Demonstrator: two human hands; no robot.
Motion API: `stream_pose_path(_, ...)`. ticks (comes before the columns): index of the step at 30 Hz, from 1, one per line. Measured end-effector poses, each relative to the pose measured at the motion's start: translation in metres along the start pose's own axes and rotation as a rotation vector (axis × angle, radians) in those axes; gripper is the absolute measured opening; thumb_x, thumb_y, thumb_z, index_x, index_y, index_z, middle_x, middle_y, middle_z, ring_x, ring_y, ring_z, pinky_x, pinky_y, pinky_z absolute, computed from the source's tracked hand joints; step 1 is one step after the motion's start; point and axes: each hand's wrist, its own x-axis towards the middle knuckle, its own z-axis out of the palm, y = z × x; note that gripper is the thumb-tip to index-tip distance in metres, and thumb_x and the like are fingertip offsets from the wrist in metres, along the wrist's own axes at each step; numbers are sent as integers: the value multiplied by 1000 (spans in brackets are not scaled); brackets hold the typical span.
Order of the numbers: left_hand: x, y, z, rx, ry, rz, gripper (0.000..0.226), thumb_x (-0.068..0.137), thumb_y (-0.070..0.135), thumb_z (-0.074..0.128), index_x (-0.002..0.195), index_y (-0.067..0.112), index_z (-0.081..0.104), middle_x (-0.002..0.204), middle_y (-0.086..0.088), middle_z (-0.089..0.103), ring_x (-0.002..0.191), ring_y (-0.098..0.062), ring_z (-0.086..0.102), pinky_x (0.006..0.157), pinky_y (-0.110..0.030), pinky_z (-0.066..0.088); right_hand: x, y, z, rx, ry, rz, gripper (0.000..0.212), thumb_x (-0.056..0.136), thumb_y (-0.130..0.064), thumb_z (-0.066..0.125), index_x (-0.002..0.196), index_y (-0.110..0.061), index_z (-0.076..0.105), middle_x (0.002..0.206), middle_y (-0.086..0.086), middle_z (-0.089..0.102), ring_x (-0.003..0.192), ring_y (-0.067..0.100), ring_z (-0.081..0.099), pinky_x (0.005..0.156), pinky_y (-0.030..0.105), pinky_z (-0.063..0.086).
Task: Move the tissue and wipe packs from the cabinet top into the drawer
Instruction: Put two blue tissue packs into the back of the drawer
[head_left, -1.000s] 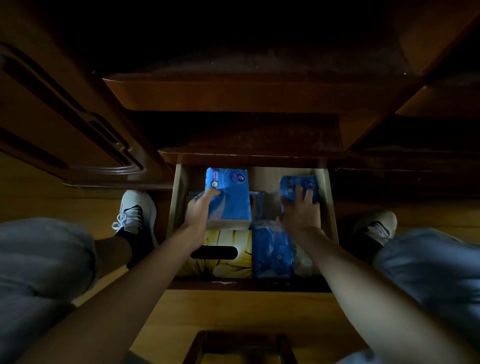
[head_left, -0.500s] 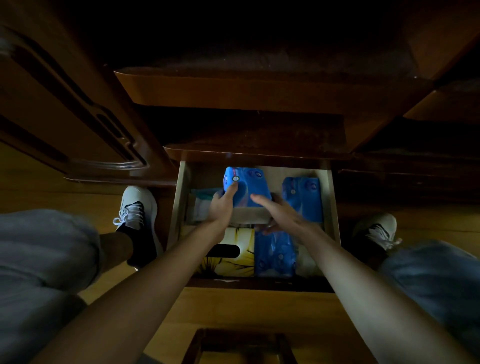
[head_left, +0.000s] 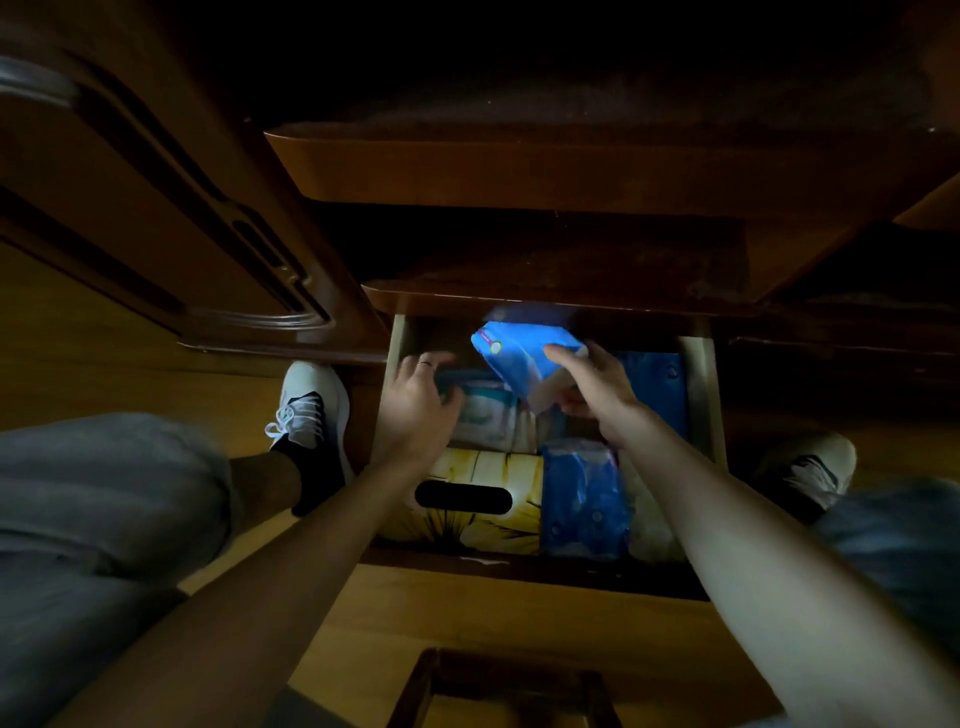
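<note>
A person crouches over an open drawer (head_left: 704, 395) low in a dark wooden cabinet (head_left: 519, 171), knees wide apart. Farthest left, a grey trouser leg (head_left: 104, 499) ends in a white shoe (head_left: 311, 405) planted on the wooden floor (head_left: 467, 613), just outside the drawer's left wall. Next comes the left hand (head_left: 415, 410), reaching into the back left of the drawer; its fingers (head_left: 434, 361) are spread and loosely bent, blurred, with a ring on one, and they hold nothing. Just beyond and to the right of those fingertips lies a pale wipe pack (head_left: 491, 415), flat in the drawer. Nearer the person than the hand, a yellow tissue box (head_left: 488, 467) with a dark oval slot fills the front left. Right of the left-hand fingers, a bright blue tissue pack (head_left: 519, 358) is tilted up above the other packs, under the cabinet's edge; the right hand (head_left: 602, 400) grips it, the thumb lying across its blue face and the other fingers curled beneath, mostly hidden. Below that wrist, toward the person, a blue wrapped pack (head_left: 584, 499) stands beside the yellow box, with something pale wedged to its right that I cannot make out. Past the right-hand knuckles, another dark blue pack (head_left: 660, 384) lies flat against the drawer's right wall. Farthest right, a second white shoe (head_left: 815, 467) rests on the floor by the other knee.
</note>
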Motion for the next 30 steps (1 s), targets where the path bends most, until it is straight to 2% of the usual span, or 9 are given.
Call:
stream_pose_path(3, 1, -26, -15, 67, 83, -14, 51, 82, 17, 70, 131, 11, 59, 125, -15, 59, 120, -36, 50, 95, -45, 42, 22, -1, 34, -10, 63, -108, 86, 59, -59, 87, 126, -18, 51, 115, -3, 61, 101, 12, 62, 82, 30, 50)
stream_pose_path(6, 1, -49, -21, -2, 3, -58, 58, 85, 18, 70, 138, 6, 49, 136, -20, 48, 124, -39, 47, 96, -45, 44, 42, 1, 69, 26, 149, -98, 85, 69, -53, 87, 132, -9, 52, 126, 9, 64, 115, 25, 62, 98, 37, 50)
stream_pose_path(10, -3, -72, -16, 1, -59, -46, 58, 89, 9, 60, 145, 7, 43, 146, -13, 47, 123, -35, 55, 90, -38, 47, 49, 2, 107, -160, 164, -96, 77, 82, -54, 77, 135, -8, 47, 134, 14, 61, 120, 33, 60, 89, 32, 45)
stream_pose_path(14, -1, -79, -13, -8, -115, -119, 67, 90, 19, 59, 153, 17, 36, 142, -3, 57, 118, -23, 63, 88, -26, 46, 54, -1, 121, -318, 76, -168, 60, 88, -45, 75, 130, -6, 55, 131, 14, 59, 119, 32, 58, 92, 34, 46)
stream_pose_path(19, -3, -81, -19, -74, -158, -146, 77, 82, 42, 50, 155, 29, 30, 139, 4, 59, 113, -17, 65, 86, -33, 55, 60, -7, 110, -478, -37, -190, 29, 99, -44, 61, 112, -19, 55, 111, 8, 62, 85, 18, 60, 73, 30, 48)
stream_pose_path(21, -4, -82, -18, -72, -152, -133, 71, 88, 33, 56, 155, 33, 29, 138, 6, 60, 109, -15, 66, 82, -32, 55, 57, -7, 109, -536, -57, -200, 37, 98, -46, 60, 122, -18, 54, 110, 4, 59, 81, 15, 57, 68, 27, 44)
stream_pose_path(25, -3, -86, -15, -51, -135, -147, 69, 94, 20, 57, 155, 33, 28, 142, 6, 56, 115, -18, 63, 89, -42, 56, 52, -5, 115, -634, -26, -226, 64, 92, -48, 65, 141, -12, 45, 135, 10, 56, 120, 32, 57, 92, 38, 47)
stream_pose_path(28, -3, -85, -16, -50, -123, -132, 69, 93, 20, 58, 155, 31, 30, 140, 4, 59, 113, -20, 65, 86, -42, 57, 52, -5, 113, -630, -47, -184, 69, 87, -55, 66, 141, -17, 46, 134, 8, 59, 115, 29, 59, 91, 40, 49)
stream_pose_path(30, -4, -84, -16, -66, -109, -97, 65, 93, 20, 57, 151, 33, 33, 133, 4, 62, 107, -19, 67, 75, -32, 56, 53, -5, 108, -597, -116, -149, 73, 86, -60, 63, 145, -22, 42, 138, 7, 57, 114, 27, 58, 89, 40, 48)
